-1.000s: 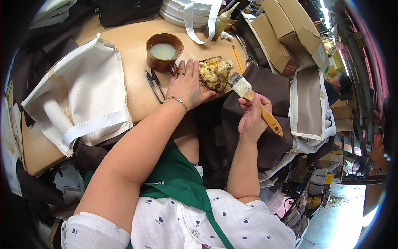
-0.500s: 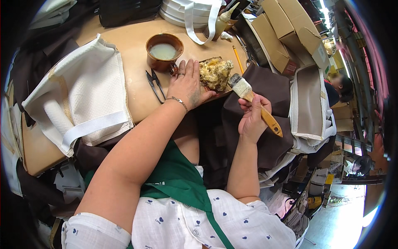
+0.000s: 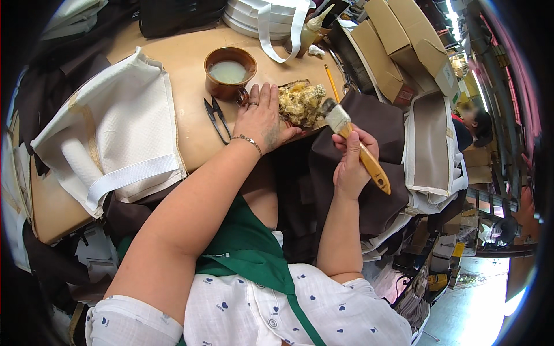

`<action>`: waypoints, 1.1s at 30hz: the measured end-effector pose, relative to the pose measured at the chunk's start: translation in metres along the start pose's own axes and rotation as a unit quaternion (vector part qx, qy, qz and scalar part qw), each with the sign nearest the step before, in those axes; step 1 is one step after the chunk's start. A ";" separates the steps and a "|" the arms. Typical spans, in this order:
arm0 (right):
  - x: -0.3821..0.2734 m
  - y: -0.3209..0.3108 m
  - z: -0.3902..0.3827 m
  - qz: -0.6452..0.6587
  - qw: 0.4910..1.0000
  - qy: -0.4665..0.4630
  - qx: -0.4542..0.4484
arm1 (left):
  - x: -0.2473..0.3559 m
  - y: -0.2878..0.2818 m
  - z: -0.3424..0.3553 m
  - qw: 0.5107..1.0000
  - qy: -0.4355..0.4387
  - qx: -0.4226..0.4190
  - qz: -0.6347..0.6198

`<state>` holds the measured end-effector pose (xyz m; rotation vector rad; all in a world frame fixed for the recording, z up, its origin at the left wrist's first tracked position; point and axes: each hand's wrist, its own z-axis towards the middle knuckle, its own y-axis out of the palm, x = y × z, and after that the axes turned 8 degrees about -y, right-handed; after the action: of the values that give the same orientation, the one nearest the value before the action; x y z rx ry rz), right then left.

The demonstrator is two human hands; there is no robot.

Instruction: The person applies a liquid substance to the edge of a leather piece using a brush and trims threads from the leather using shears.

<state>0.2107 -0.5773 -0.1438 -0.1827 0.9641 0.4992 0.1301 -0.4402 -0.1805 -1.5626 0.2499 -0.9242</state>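
My right hand point(image 3: 354, 164) grips a flat paintbrush point(image 3: 350, 130) by its wooden handle. Its pale, smeared ferrule and dark bristles point up and left, at the right edge of a lumpy, yellowish, glue-crusted mass point(image 3: 301, 104). My left hand point(image 3: 261, 118) lies flat with fingers stretched out, its thumb along the lower edge of that mass. Just beyond my left fingertips stands a brown mug point(image 3: 211, 86) holding a cloudy pale liquid. Black thread snips point(image 3: 217, 120) lie to the left of my left hand.
On the left a white quilted fabric piece point(image 3: 127, 127) covers part of the tan table point(image 3: 173, 52). A pencil point(image 3: 333, 83), scissors point(image 3: 348, 81), dark brown fabric point(image 3: 369, 121) and cardboard boxes point(image 3: 398, 52) are at the right. Rolled white webbing point(image 3: 245, 20) sits at the back. A person point(image 3: 476, 124) is at far right.
The paintbrush has shifted slightly, its bristles now a little farther right and higher at the edge of the crusted mass. My left hand stays in nearly the same place.
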 end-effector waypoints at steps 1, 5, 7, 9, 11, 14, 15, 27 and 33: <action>-0.001 0.001 0.003 0.001 1.000 0.001 0.000 | 0.000 0.001 0.000 1.000 0.001 0.002 -0.001; -0.003 0.017 0.011 -0.271 0.891 -0.334 -0.145 | -0.004 -0.003 0.000 1.000 -0.007 -0.011 -0.016; 0.015 0.023 0.000 -0.213 0.929 -0.219 -0.209 | -0.006 0.004 0.001 1.000 -0.004 -0.008 -0.015; 0.038 0.011 0.001 -0.326 0.792 -0.420 -0.301 | -0.002 0.004 0.003 1.000 0.003 -0.003 -0.014; 0.044 0.014 -0.011 -0.308 0.816 -0.408 -0.270 | 0.001 0.001 -0.001 1.000 0.007 -0.029 0.008; 0.044 0.020 -0.014 -0.306 0.828 -0.397 -0.252 | -0.004 0.003 0.002 1.000 0.004 -0.008 0.001; 0.042 0.021 -0.014 -0.301 0.828 -0.395 -0.261 | -0.005 0.006 0.002 1.000 -0.005 -0.011 -0.009; 0.016 0.000 -0.026 -0.153 0.943 -0.202 -0.214 | -0.002 0.005 0.002 1.000 -0.011 -0.010 -0.013; -0.016 -0.005 -0.002 0.122 0.992 0.007 0.013 | -0.001 -0.001 0.000 1.000 -0.008 0.000 0.000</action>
<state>0.2037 -0.5881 -0.1320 -0.0444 1.0121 0.7100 0.1289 -0.4392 -0.1800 -1.5684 0.2391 -0.9113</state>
